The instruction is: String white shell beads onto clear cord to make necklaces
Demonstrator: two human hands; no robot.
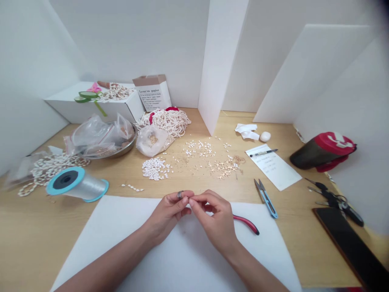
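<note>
The left hand [165, 215] and right hand [214, 217] are hovering over a white sheet [185, 259], their fingers pinched together where they meet, clamped on something too small to make out, with a metal ring [180, 194] showing on the left fingers. Red-handled pliers [247, 224] are lying just beside the right hand, with blue snips [266, 199] sitting farther right and a spool of clear thread [77, 184] lying off to the left. Farther out, a heap of white shells [153, 168] and small starfish [223, 169] are lying on the wooden table [33, 227], and a notepad [273, 168] is lying beyond the snips
</note>
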